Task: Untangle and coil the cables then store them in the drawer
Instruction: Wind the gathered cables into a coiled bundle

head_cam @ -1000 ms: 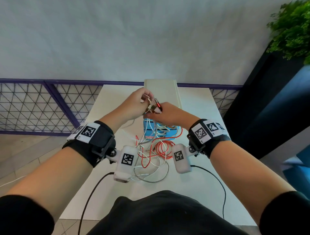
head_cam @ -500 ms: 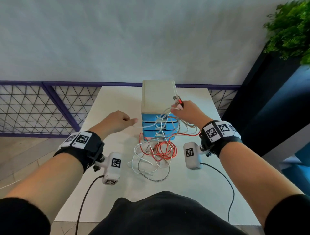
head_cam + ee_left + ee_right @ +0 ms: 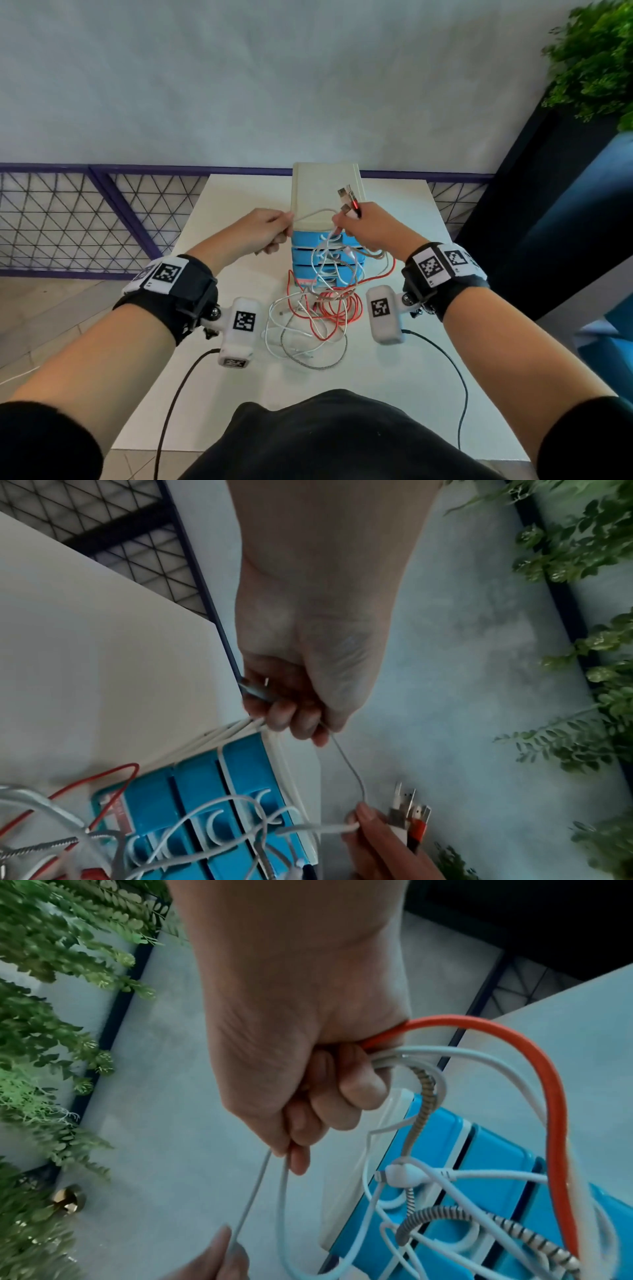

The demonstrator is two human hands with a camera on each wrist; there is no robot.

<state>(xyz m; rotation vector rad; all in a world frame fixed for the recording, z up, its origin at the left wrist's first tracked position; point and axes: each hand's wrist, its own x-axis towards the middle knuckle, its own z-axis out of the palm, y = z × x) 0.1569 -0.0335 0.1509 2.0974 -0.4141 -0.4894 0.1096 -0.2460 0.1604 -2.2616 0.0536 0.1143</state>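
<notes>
A tangle of cables (image 3: 315,315), white, red and braided grey, lies on the white table (image 3: 212,212) in front of a small drawer unit (image 3: 323,192) with blue drawers (image 3: 192,799). My right hand (image 3: 368,228) grips a bundle of cable ends, their plugs (image 3: 349,202) sticking up above the fist; the red cable (image 3: 534,1074) and white ones trail down from it. My left hand (image 3: 263,229) pinches a thin white cable (image 3: 313,214) that runs across to the right hand. All drawers look closed.
A purple-framed mesh railing (image 3: 102,212) runs behind the table. A dark planter with green leaves (image 3: 596,58) stands at the right. Black wires (image 3: 178,394) from the wrist cameras hang over the table's near edge.
My left hand has come back from the table's left side and taken hold of the thin white cable. The right hand has risen slightly with the plugs.
</notes>
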